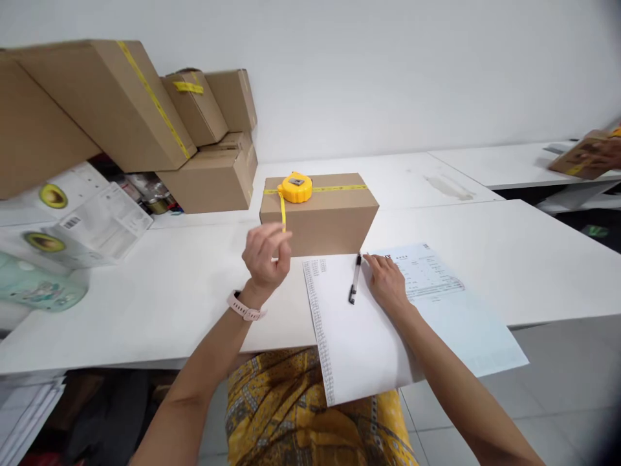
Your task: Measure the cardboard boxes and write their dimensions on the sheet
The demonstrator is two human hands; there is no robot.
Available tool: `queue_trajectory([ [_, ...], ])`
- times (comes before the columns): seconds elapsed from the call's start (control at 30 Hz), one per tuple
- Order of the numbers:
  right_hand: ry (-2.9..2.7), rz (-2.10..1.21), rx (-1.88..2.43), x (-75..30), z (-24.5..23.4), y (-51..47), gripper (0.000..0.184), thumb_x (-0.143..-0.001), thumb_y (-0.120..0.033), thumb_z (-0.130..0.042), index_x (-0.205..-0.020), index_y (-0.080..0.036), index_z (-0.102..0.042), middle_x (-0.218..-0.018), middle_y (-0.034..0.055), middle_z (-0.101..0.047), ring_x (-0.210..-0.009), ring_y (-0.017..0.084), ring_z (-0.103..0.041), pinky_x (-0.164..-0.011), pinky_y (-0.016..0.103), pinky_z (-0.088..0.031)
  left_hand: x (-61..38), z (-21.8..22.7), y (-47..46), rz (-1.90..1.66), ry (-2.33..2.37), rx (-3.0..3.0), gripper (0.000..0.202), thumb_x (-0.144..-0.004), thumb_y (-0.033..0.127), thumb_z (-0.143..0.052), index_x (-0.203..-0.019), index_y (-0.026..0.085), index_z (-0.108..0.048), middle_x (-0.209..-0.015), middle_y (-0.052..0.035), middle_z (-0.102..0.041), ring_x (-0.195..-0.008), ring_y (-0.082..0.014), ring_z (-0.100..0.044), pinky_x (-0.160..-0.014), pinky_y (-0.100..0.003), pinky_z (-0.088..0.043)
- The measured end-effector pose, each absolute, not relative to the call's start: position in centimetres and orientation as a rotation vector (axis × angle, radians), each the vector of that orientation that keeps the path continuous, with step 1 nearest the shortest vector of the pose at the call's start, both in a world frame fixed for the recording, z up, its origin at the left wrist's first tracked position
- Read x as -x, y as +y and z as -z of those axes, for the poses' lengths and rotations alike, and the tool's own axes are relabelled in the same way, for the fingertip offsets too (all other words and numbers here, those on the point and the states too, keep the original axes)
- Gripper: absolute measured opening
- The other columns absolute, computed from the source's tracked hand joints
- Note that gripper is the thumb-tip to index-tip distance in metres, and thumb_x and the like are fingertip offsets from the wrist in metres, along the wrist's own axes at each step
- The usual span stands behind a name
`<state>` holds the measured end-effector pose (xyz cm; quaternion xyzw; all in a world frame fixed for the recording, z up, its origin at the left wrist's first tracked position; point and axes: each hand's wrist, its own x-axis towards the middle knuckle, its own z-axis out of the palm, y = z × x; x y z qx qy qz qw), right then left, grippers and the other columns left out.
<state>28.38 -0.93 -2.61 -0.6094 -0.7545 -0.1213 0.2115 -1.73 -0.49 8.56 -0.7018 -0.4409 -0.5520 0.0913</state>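
Note:
A small cardboard box point(324, 219) stands on the white table point(509, 259) in front of me. A yellow tape measure point(296, 187) sits on its top, and its yellow tape runs across the lid and down the front left edge. My left hand point(266, 255), with a pink watch on the wrist, pinches the tape's end in front of the box. My right hand point(387, 280) lies flat and open on printed paper sheets point(369, 336), right next to a black pen point(355, 279).
Several cardboard boxes point(121, 103) are stacked and leaning at the back left, with white product boxes point(92, 223) and a teal package point(39, 285) beneath. At the far right another person's hand holds a brown box point(585, 154) over a second table.

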Motion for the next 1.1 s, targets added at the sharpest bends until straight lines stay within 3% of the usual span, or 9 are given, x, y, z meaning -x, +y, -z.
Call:
queue_trajectory([
  [0.07, -2.097, 0.315, 1.688, -28.4, 2.6, -0.8, 0.048, -0.085, 0.002, -0.040, -0.121, -0.016, -0.067, -0.116, 0.0130, -0.071, -0.101, 0.028, -0.059, -0.087, 0.038, -0.044, 0.5, -12.1, 0.8, 1.646, -1.460, 2.058, 0.023, -0.091, 0.025, -0.059, -0.114, 0.023, -0.062, -0.127, -0.0103, -0.065, -0.128, -0.0275, -0.056, -0.114, -0.048, -0.038],
  [0.13, -2.095, 0.295, 1.691, -28.5, 2.6, -0.7, 0.042, -0.086, 0.000, -0.042, -0.112, -0.016, -0.070, -0.113, 0.0133, -0.071, -0.100, 0.028, -0.058, -0.085, 0.038, -0.043, -0.7, -14.7, 3.0, 1.587, -1.664, 2.127, 0.051, -0.083, 0.031, -0.072, -0.129, 0.021, -0.053, -0.141, -0.0141, -0.056, -0.138, -0.0315, -0.046, -0.115, -0.049, -0.034],
  [0.27, -2.077, 0.293, 1.699, -28.3, 2.6, -0.5, 0.034, -0.087, -0.002, -0.044, -0.102, -0.017, -0.071, -0.110, 0.0133, -0.071, -0.097, 0.028, -0.057, -0.083, 0.037, -0.040, -1.8, -16.5, 6.7, 1.507, -2.021, 2.187, 0.081, -0.067, 0.034, -0.086, -0.136, 0.017, -0.046, -0.140, -0.0200, -0.055, -0.136, -0.0376, -0.047, -0.113, -0.052, -0.033],
  [0.43, -2.042, 0.247, 1.688, -28.2, 2.5, -0.6, 0.032, -0.086, -0.004, -0.045, -0.100, -0.017, -0.071, -0.105, 0.0135, -0.071, -0.093, 0.027, -0.056, -0.080, 0.037, -0.039, -1.9, -16.8, 5.0, 1.909, -2.031, 2.202, 0.064, -0.078, 0.039, -0.077, -0.131, 0.017, -0.049, -0.119, -0.0134, -0.066, -0.114, -0.0285, -0.062, -0.101, -0.046, -0.048],
  [0.53, -1.920, 0.218, 1.603, -28.0, 1.2, -1.2, 0.036, -0.088, -0.006, -0.044, -0.112, -0.016, -0.070, -0.112, 0.0135, -0.071, -0.098, 0.027, -0.059, -0.084, 0.037, -0.042, -2.0, -17.5, 0.7, 2.481, -1.870, 2.472, 0.048, -0.089, 0.049, -0.058, -0.123, 0.016, -0.054, -0.117, -0.0131, -0.067, -0.105, -0.0230, -0.067, -0.089, -0.036, -0.056],
  [0.67, -1.568, -0.074, 1.353, -26.6, -3.9, -3.2, 0.032, -0.098, -0.022, -0.041, -0.112, -0.018, -0.069, -0.112, 0.0135, -0.071, -0.106, 0.026, -0.061, -0.088, 0.038, -0.048, -2.5, -17.7, -5.6, 3.041, -1.822, 2.544, 0.043, -0.087, 0.050, -0.057, -0.115, 0.018, -0.060, -0.117, -0.0120, -0.068, -0.096, -0.0226, -0.069, -0.079, -0.034, -0.059],
  [0.87, -1.390, -1.395, 0.895, -23.7, -12.4, -7.8, 0.053, -0.096, -0.062, -0.045, -0.107, -0.017, -0.070, -0.096, 0.0110, -0.073, -0.082, 0.018, -0.067, -0.073, 0.032, -0.056, -3.1, -14.7, -11.0, 3.015, -2.106, 2.672, 0.040, -0.086, 0.046, -0.057, -0.114, 0.018, -0.063, -0.111, -0.0109, -0.071, -0.088, -0.0221, -0.067, -0.081, -0.037, -0.058],
  [1.0, -1.445, -1.501, 0.886, -22.8, -12.2, -10.2, 0.045, -0.084, -0.061, -0.068, -0.093, -0.017, -0.067, -0.081, 0.0055, -0.070, -0.066, 0.012, -0.061, -0.063, 0.028, -0.053, -2.7, -12.6, -13.0, 2.812, -2.250, 2.872, 0.041, -0.085, 0.049, -0.063, -0.110, 0.017, -0.067, -0.107, -0.0120, -0.073, -0.079, -0.0195, -0.066, -0.078, -0.035, -0.056],
  [1.1, -1.626, -1.424, 0.910, -22.9, -10.7, -10.6, 0.042, -0.084, -0.059, -0.069, -0.094, -0.017, -0.067, -0.076, 0.0040, -0.069, -0.066, 0.014, -0.061, -0.063, 0.029, -0.053, -1.9, -11.8, -13.9, 2.681, -2.350, 2.929, 0.041, -0.082, 0.048, -0.071, -0.105, 0.015, -0.070, -0.104, -0.0128, -0.074, -0.074, -0.0169, -0.064, -0.070, -0.030, -0.054],
])
